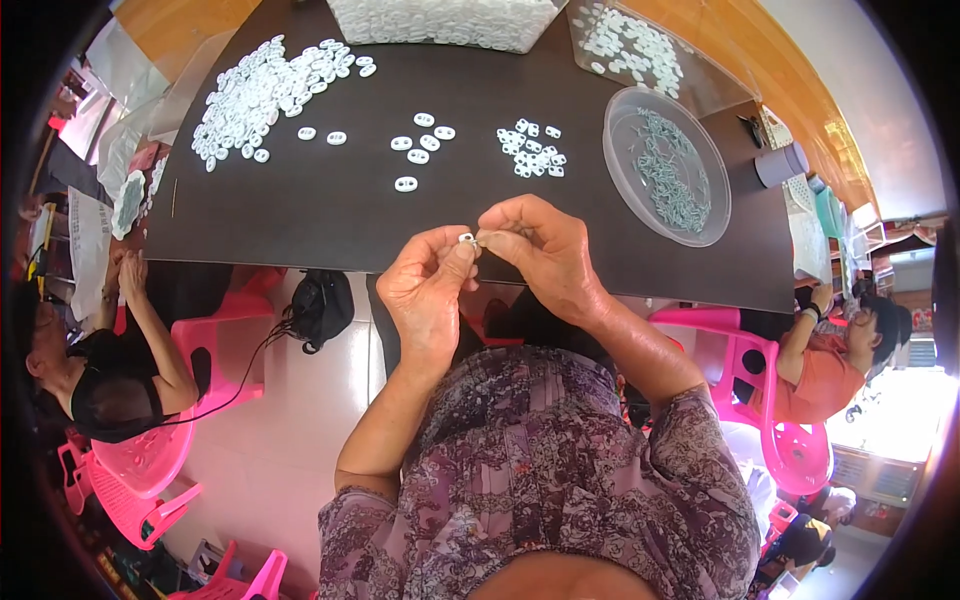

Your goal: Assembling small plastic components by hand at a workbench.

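Above the near edge of the table, my left hand (425, 290) pinches a small white two-holed plastic piece (466, 238) between thumb and fingers. My right hand (550, 250) meets it from the right, thumb and forefinger closed at the piece's side; whatever sits in that pinch is too small to make out. Ahead of my hands lies a cluster of small white two-holed pieces (533, 152). Several white oval pieces (429, 142) are spread to its left. A round clear tray (612, 150) at the right holds many thin grey-green pins or screws (670, 175).
A large heap of white ovals (265, 95) covers the table's far left. A clear bin (445, 30) full of white pieces and a clear shallow box (640, 75) stand at the back. A grey cup-like container (780, 165) is at right. Other people sit on both sides, by pink chairs (225, 325).
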Motion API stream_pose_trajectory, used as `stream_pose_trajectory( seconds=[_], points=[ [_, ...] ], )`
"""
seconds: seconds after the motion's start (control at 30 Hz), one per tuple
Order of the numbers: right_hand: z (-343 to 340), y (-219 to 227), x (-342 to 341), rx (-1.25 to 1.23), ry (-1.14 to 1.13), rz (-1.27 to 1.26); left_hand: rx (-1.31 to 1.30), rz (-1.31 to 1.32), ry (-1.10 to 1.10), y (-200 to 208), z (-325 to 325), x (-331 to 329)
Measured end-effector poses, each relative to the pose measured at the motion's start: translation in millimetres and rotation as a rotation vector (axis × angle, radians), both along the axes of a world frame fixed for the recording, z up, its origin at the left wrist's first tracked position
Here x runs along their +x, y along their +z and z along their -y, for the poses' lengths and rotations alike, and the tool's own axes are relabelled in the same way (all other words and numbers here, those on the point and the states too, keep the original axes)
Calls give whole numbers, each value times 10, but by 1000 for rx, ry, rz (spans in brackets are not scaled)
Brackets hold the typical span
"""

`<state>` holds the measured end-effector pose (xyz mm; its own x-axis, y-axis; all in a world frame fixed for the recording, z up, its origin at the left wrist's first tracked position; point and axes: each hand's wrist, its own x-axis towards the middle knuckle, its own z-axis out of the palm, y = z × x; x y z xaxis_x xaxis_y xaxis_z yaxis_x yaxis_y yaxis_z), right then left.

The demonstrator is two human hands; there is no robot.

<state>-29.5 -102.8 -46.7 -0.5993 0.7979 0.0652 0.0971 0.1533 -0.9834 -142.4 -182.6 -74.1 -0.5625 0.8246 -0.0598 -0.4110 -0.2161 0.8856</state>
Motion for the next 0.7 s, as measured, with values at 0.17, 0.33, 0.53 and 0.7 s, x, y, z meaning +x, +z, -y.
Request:
stream_pose_trajectory(
  seconds=[0.17, 0.33, 0.53, 0.7],
  points=[
    [0, 16, -57, 14, 12, 15, 8, 2, 6, 0, 2, -24],
    [18, 67, -120, -16, 8, 64, -1, -10, 21, 16, 16, -31],
    [-45, 110, -207, 85, 90, 123, 61, 12, 56, 30, 57, -132],
    [-352, -10, -464, 611, 85, 147, 36, -61, 124, 67, 123, -272]
  ],
)
